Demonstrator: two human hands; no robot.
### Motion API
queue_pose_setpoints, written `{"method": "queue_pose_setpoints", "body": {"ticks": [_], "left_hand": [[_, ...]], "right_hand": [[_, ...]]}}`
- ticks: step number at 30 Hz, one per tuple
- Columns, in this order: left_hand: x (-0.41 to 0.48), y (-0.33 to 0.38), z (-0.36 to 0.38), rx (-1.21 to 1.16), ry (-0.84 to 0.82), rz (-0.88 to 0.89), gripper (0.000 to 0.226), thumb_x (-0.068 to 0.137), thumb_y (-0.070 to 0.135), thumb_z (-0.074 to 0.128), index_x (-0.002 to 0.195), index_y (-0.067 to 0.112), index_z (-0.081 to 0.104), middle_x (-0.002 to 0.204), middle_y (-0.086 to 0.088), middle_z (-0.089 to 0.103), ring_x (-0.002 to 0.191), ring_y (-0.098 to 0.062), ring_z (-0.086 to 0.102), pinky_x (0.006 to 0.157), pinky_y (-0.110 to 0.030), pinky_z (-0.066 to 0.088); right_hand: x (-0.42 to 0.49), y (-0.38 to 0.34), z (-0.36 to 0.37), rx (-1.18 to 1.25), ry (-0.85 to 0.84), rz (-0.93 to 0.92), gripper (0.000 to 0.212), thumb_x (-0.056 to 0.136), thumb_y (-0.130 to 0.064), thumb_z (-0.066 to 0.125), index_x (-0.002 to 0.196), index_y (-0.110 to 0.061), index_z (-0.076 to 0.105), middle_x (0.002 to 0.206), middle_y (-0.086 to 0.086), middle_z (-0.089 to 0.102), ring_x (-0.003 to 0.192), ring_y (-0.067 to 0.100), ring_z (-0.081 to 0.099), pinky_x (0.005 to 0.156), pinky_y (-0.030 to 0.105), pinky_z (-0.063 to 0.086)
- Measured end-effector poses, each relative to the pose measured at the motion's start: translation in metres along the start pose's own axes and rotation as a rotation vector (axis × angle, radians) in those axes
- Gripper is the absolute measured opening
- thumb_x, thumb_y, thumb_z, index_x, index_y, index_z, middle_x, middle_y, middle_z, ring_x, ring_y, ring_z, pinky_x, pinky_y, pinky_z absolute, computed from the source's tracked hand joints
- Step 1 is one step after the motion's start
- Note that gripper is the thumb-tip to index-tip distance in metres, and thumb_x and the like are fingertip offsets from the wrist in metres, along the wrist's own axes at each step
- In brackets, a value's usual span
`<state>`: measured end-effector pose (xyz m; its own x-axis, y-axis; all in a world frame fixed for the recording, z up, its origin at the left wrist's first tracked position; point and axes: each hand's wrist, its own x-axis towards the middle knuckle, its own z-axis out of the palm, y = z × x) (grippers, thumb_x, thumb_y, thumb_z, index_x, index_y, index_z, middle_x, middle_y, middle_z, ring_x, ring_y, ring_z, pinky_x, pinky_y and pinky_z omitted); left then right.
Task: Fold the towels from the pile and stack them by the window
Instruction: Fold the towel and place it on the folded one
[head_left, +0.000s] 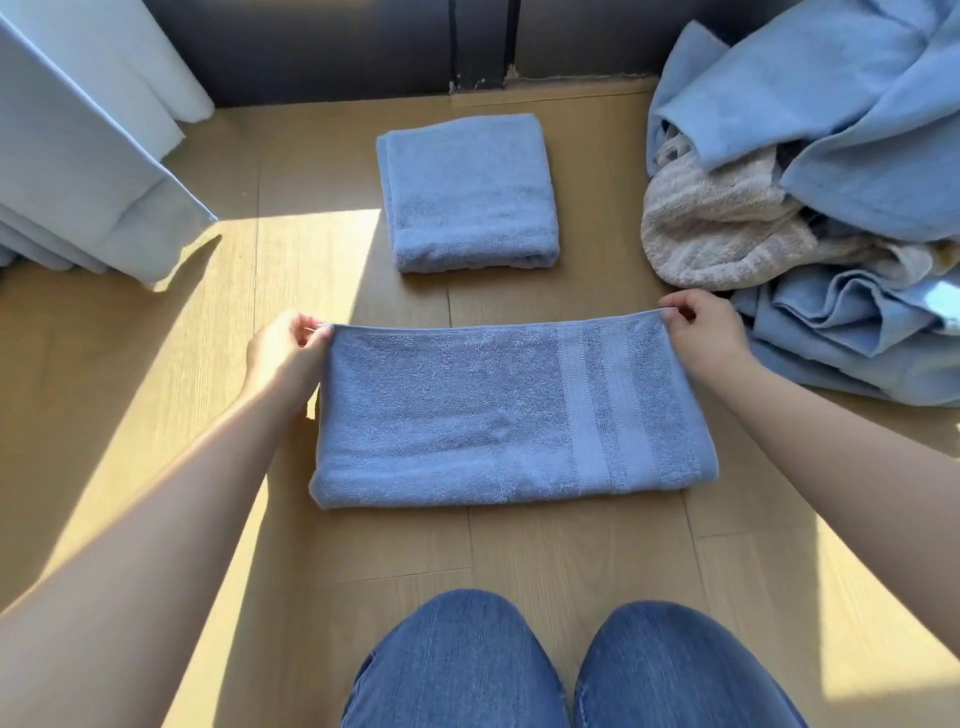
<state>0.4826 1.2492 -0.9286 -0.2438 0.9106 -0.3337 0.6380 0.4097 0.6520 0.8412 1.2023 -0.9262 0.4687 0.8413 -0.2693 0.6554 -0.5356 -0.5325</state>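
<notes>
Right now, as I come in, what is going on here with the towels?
A person is folding a blue towel on the wooden floor. The left hand and the right hand each pinch one far corner of it. One folded towel already lies further ahead, near the wall. A pile of unfolded towels waits on the right.

Folded towel (470, 195) behind, pile (810, 208) rt.
</notes>
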Motion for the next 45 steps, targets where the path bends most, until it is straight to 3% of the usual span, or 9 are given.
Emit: {"method": "queue_pose_setpoints", "body": {"ticks": [5,9,12,15,17,33,36,41,45], "left_hand": [[-0.045,0.003,0.014,0.269,0.177,0.372,0.041,0.092,0.015,0.039,0.129,-0.002,0.046,0.131,-0.021,0.050,0.122,-0.034,0.047,0.102,-0.039,0.032],[-0.099,-0.006,0.060,0.577,-0.037,0.664,0.052,0.085,0.025,0.036,0.124,-0.005,0.051,0.129,-0.023,0.055,0.118,-0.038,0.054,0.101,-0.041,0.026],[-0.107,-0.001,0.085,0.698,-0.132,0.593,0.060,0.085,0.032,0.030,0.128,-0.003,0.049,0.134,-0.020,0.050,0.124,-0.033,0.050,0.108,-0.043,0.031],[-0.100,0.000,0.090,0.744,-0.207,0.494,0.079,0.080,0.047,0.000,0.145,0.005,0.018,0.155,-0.012,0.013,0.144,-0.024,0.012,0.113,-0.038,-0.003],[-0.094,-0.008,0.087,0.738,-0.180,0.462,0.085,0.074,0.051,-0.010,0.147,0.011,0.005,0.157,-0.007,0.000,0.145,-0.019,-0.001,0.112,-0.035,-0.014],[-0.071,-0.039,0.038,0.620,-0.146,0.150,0.059,0.099,0.036,0.018,0.148,0.012,-0.005,0.157,-0.005,-0.005,0.145,-0.017,-0.004,0.118,-0.043,-0.003],[-0.077,-0.028,0.033,0.701,-0.179,0.131,0.060,0.099,0.036,0.020,0.148,0.010,-0.005,0.157,-0.007,-0.008,0.145,-0.019,-0.005,0.117,-0.044,-0.002],[-0.109,0.020,0.058,0.814,-0.125,0.583,0.058,0.090,0.022,0.019,0.145,0.001,0.020,0.154,-0.016,0.013,0.143,-0.028,0.015,0.115,-0.048,0.012],[-0.148,0.076,0.125,0.839,-0.497,1.102,0.051,0.087,0.010,0.028,0.136,0.014,0.045,0.146,-0.006,0.039,0.137,-0.016,0.033,0.111,-0.038,0.027]], "right_hand": [[-0.042,-0.014,0.019,-0.235,0.145,-0.200,0.052,0.080,-0.013,0.036,0.130,-0.001,0.046,0.130,0.022,0.047,0.122,0.037,0.043,0.101,0.041,0.029],[-0.094,-0.039,0.072,-0.273,0.007,-0.523,0.054,0.076,-0.020,0.035,0.122,0.004,0.053,0.123,0.021,0.059,0.113,0.035,0.058,0.097,0.037,0.032],[-0.108,-0.058,0.096,-0.319,-0.117,-0.561,0.057,0.083,-0.027,0.028,0.128,0.001,0.050,0.134,0.017,0.052,0.123,0.029,0.051,0.104,0.039,0.036],[-0.109,-0.056,0.106,-0.417,-0.245,-0.522,0.079,0.078,-0.044,-0.005,0.147,-0.008,0.012,0.156,0.007,0.010,0.145,0.020,0.008,0.111,0.033,-0.007],[-0.105,-0.047,0.106,-0.492,-0.242,-0.536,0.084,0.073,-0.049,-0.012,0.148,-0.012,0.002,0.157,0.002,-0.001,0.145,0.016,-0.002,0.110,0.032,-0.013],[-0.074,0.030,0.044,-0.669,-0.211,-0.398,0.086,0.074,-0.055,-0.013,0.148,-0.012,0.001,0.157,0.004,-0.002,0.145,0.015,-0.004,0.109,0.031,-0.016],[-0.074,0.028,0.038,-0.552,-0.186,-0.309,0.074,0.086,-0.053,0.008,0.148,-0.012,0.008,0.157,0.007,0.000,0.145,0.019,0.000,0.114,0.035,-0.004],[-0.057,0.026,0.015,-0.079,-0.023,-0.039,0.060,0.086,-0.019,0.047,0.141,-0.005,0.028,0.145,0.019,0.029,0.134,0.031,0.028,0.109,0.034,0.021],[-0.021,0.014,-0.002,0.230,-0.127,0.271,0.052,0.084,-0.010,0.053,0.134,-0.009,0.041,0.128,0.013,0.052,0.116,0.028,0.050,0.096,0.035,0.040]]}}
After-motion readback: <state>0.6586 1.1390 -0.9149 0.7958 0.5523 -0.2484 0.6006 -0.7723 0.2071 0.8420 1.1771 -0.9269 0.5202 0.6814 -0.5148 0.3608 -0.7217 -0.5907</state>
